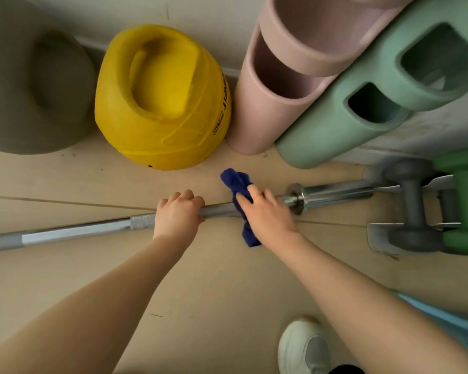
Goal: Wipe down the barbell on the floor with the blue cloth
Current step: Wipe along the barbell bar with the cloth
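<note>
Long grey steel barbell (pixel 97 229) lies on the pale wooden floor (pixel 206 287), running from the left edge toward the right; its chrome collar and sleeve (pixel 333 194) end just beside a rack of dumbbells, one grey (pixel 409 209), one green (pixel 464 203).

My left hand (pixel 177 215) is curled around the shaft from above, fingers wrapped over the far side, thumb on the near side; grip closed on the bar, at the edge of a rough knurled band.

My right hand (pixel 266 214) sits just to the right of it, near the collar; it presses the crumpled dark blue cloth (pixel 237 184) against the shaft, fingers folded over cloth and bar together; one end of the cloth sticks up beyond the fingers, the other hangs out below the palm on the near side; a thin ring shows on one finger.

Beyond the bar, against the wall: a large yellow rubber weight with a moulded handle recess (pixel 162 101); a grey one of similar shape (pixel 35 87) to its left; stacked pink (pixel 276 98) and green (pixel 343 122) hollow foam blocks to its right.

A white shoe (pixel 303 346) stands on the floor at the bottom, under my right forearm.
</note>
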`<state>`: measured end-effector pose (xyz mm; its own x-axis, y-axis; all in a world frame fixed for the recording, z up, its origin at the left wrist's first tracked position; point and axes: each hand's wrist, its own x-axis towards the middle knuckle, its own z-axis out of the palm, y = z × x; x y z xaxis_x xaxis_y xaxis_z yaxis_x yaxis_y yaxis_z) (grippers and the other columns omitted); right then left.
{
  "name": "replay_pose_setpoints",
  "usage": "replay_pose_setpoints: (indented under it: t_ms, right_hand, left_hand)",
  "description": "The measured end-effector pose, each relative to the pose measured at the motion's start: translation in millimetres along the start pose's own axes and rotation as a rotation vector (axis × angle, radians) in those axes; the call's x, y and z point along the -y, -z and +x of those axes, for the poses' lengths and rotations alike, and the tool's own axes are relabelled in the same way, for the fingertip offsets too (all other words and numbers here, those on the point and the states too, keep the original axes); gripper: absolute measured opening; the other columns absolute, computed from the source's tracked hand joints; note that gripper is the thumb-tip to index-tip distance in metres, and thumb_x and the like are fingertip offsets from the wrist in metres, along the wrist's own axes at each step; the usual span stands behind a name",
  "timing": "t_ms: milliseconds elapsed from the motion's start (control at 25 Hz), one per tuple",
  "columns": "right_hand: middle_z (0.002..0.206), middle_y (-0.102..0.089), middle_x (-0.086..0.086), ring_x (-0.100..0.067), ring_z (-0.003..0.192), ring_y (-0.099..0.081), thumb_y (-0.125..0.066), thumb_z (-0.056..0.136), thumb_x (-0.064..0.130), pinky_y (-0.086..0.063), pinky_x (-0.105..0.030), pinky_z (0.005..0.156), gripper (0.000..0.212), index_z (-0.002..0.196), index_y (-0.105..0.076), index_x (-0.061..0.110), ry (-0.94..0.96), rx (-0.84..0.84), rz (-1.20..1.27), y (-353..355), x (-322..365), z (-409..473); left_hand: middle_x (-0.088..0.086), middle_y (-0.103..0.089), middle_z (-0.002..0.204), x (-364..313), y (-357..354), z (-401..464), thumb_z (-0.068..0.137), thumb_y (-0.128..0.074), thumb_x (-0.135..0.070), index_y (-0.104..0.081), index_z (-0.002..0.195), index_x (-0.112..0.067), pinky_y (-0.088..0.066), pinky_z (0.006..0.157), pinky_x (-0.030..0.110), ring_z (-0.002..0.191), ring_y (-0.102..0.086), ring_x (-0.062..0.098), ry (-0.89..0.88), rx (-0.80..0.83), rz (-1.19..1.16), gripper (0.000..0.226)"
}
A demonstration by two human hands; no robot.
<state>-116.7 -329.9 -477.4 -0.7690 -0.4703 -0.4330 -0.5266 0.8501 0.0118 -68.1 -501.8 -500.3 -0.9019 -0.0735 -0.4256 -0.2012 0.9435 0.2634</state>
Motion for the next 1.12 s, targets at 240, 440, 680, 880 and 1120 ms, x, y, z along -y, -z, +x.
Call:
replay_pose_setpoints:
  t_ms: [240, 440, 680, 880, 1120]
  right_hand:
    - [0.131, -0.042, -0.01, -0.036, 0.112, -0.05, -0.05, 0.088, 0.012, -0.046, -0.041, 0.086, 0.037, 0.125, -0.048, 0.011, -0.501, 0.057, 0.216, 2.8, -3.1, 12.5]
    - [0.122, -0.052, -0.008, -0.035, 0.108, -0.054, -0.045, 0.088, 0.011, -0.045, -0.038, 0.082, 0.035, 0.121, -0.052, 0.021, -0.346, 0.067, 0.121, -4.8, -26.2, 8.9]
    - [0.13, -0.047, -0.008, -0.037, 0.107, -0.056, -0.051, 0.086, 0.012, -0.049, -0.041, 0.084, 0.041, 0.126, -0.049, 0.022, -0.178, 0.078, 0.28, -11.3, 9.6, -10.4]
    - [0.123, -0.051, -0.008, -0.036, 0.104, -0.056, -0.048, 0.082, 0.008, -0.048, -0.04, 0.076, 0.03, 0.105, -0.061, 0.022, -0.612, -0.067, 0.404, -17.8, -21.5, -4.3]
    - [0.149, -0.031, -0.002, -0.034, 0.113, -0.054, -0.054, 0.087, 0.016, -0.047, -0.039, 0.088, 0.048, 0.133, -0.045, 0.023, -0.159, 0.037, 0.428, -16.2, 41.1, -6.7]
  left_hand:
    - [0.003, -0.054, 0.114, -1.3, -4.3, -1.4, 0.09, -0.057, -0.028, -0.056, 0.118, -0.019, -0.04, 0.086, 0.035, 0.109, -0.048, 0.025, -0.003, 0.0, -0.006, 0.03]
    - [0.004, -0.053, 0.113, -4.0, -5.7, -5.6, 0.09, -0.057, -0.026, -0.053, 0.115, -0.016, -0.041, 0.085, 0.035, 0.107, -0.048, 0.026, -0.014, -0.015, 0.024, 0.028]
    - [0.004, -0.051, 0.112, -6.8, -5.6, -13.4, 0.091, -0.054, -0.024, -0.049, 0.115, -0.016, -0.039, 0.084, 0.033, 0.105, -0.048, 0.026, -0.096, -0.024, 0.127, 0.025]
    - [0.008, -0.059, 0.092, 1.2, -11.3, -15.2, 0.076, -0.074, -0.018, -0.061, 0.096, -0.01, -0.043, 0.069, 0.036, 0.085, -0.056, 0.031, -0.152, -0.063, 0.06, 0.025]
    - [0.006, -0.053, 0.107, 1.4, -11.7, -12.3, 0.091, -0.056, -0.024, -0.054, 0.11, -0.015, -0.041, 0.082, 0.036, 0.1, -0.05, 0.028, -0.125, -0.059, 0.075, 0.021]
